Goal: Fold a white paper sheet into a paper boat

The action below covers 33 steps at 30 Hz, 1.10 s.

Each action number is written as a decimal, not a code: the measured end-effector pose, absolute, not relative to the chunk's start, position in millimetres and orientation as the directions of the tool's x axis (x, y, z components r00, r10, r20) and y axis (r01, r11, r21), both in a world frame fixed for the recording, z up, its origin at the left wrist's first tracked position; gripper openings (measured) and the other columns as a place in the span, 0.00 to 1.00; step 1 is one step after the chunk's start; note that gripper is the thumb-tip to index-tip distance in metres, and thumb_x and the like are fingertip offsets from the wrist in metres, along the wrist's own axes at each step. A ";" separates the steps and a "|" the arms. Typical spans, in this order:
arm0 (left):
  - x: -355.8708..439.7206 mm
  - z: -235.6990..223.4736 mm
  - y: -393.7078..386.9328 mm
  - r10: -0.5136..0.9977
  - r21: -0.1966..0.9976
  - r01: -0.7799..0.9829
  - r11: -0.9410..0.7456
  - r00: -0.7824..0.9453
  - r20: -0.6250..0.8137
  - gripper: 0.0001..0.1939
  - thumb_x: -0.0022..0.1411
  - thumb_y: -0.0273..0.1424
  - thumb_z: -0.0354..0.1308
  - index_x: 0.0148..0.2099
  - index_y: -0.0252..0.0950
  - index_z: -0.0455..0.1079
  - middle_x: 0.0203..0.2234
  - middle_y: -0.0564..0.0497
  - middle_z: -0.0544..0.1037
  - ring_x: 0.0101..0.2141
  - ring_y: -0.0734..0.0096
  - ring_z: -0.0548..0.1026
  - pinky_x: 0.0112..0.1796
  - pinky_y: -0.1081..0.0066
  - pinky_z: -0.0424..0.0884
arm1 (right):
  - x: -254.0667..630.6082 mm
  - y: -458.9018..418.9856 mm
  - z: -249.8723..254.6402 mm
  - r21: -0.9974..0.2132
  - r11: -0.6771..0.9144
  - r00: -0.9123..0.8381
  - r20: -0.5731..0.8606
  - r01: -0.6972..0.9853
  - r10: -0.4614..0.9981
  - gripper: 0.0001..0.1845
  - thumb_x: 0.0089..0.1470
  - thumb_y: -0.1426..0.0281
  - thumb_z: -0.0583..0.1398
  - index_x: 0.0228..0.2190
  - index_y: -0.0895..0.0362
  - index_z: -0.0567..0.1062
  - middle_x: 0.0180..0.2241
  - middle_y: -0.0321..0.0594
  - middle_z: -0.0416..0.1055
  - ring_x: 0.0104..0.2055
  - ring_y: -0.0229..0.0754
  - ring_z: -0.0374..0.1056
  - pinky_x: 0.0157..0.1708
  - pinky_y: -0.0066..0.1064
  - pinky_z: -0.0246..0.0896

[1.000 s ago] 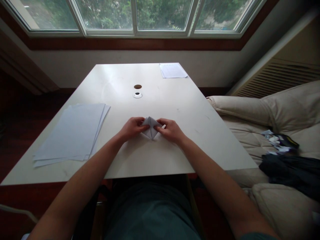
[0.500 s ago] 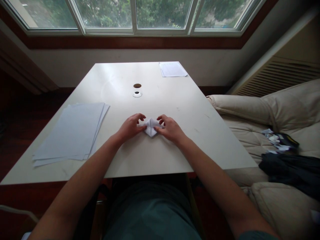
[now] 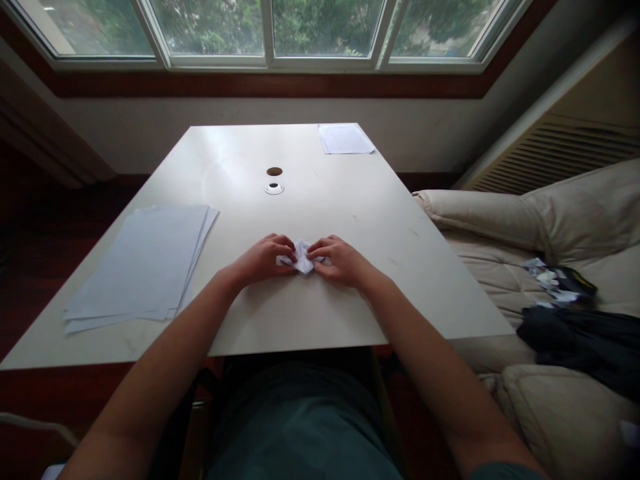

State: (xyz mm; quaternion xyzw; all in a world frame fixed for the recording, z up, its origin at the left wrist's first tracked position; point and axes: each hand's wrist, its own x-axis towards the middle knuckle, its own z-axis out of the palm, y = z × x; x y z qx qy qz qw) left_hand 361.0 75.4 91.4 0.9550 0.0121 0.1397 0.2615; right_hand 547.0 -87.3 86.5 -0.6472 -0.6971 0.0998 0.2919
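Between my hands, low over the near middle of the white table [image 3: 300, 320], is a small piece of folded white paper [image 3: 303, 259]. My left hand [image 3: 263, 259] grips its left side, fingers curled over the top and thumb low by the tabletop. On the opposite side my right hand [image 3: 343, 260] pinches the paper between thumb and fingers. The paper's middle shows creases and a point facing me; its outer ends are partly covered by my fingers.
A loose stack of white sheets [image 3: 137, 263] lies on the table's left. More paper [image 3: 346, 139] sits at the far right corner. A round hole [image 3: 275, 171] and its cap [image 3: 274, 189] are near the middle. A beige sofa [image 3: 480, 207] with dark cloth [image 3: 580, 340] stands at right.
My fingers have come down and closed over the sides of the folded paper, where before they were raised with the thumbs on it. The paper's outline looks narrower and more crumpled.
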 end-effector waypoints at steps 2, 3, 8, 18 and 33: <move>362.1 88.0 77.1 0.111 0.512 -0.040 -0.858 0.959 0.261 0.09 0.58 0.38 0.65 0.39 0.40 0.80 0.40 0.47 0.77 0.41 0.64 0.74 0.47 0.64 0.69 | 549.3 -90.0 90.6 -0.521 0.161 -0.025 0.258 0.838 0.966 0.14 0.51 0.72 0.62 0.41 0.51 0.82 0.43 0.40 0.77 0.47 0.46 0.68 0.54 0.40 0.60; 362.6 86.9 77.9 0.119 0.515 -0.033 -0.857 0.959 0.258 0.09 0.59 0.38 0.64 0.38 0.40 0.80 0.40 0.46 0.78 0.41 0.64 0.74 0.46 0.64 0.70 | 550.4 -91.0 92.4 -0.526 0.169 -0.038 0.251 0.834 0.967 0.15 0.51 0.71 0.63 0.42 0.51 0.81 0.43 0.40 0.77 0.48 0.46 0.68 0.54 0.40 0.60; 365.8 88.9 79.0 0.180 0.555 0.016 -0.832 0.953 0.242 0.12 0.64 0.38 0.58 0.35 0.38 0.79 0.37 0.47 0.78 0.39 0.66 0.75 0.44 0.67 0.69 | 552.4 -89.8 94.5 -0.552 0.156 -0.028 0.234 0.819 0.972 0.13 0.55 0.67 0.61 0.42 0.52 0.81 0.38 0.41 0.77 0.44 0.45 0.69 0.49 0.37 0.62; 372.7 82.0 73.0 0.463 0.632 0.218 -0.744 0.850 0.251 0.13 0.60 0.32 0.59 0.48 0.39 0.70 0.33 0.53 0.78 0.30 0.72 0.73 0.35 0.71 0.69 | 540.0 -75.5 76.6 -0.718 0.003 0.274 0.269 0.696 0.923 0.20 0.55 0.69 0.61 0.50 0.54 0.72 0.39 0.39 0.74 0.34 0.39 0.70 0.39 0.32 0.66; 373.2 79.5 72.4 0.420 0.503 0.281 -0.817 0.888 0.188 0.12 0.57 0.37 0.61 0.41 0.36 0.75 0.35 0.47 0.76 0.37 0.62 0.74 0.41 0.64 0.71 | 536.8 -76.9 74.3 -0.403 -0.149 0.256 0.226 0.903 0.940 0.17 0.61 0.62 0.57 0.48 0.55 0.75 0.46 0.50 0.70 0.49 0.52 0.60 0.52 0.44 0.57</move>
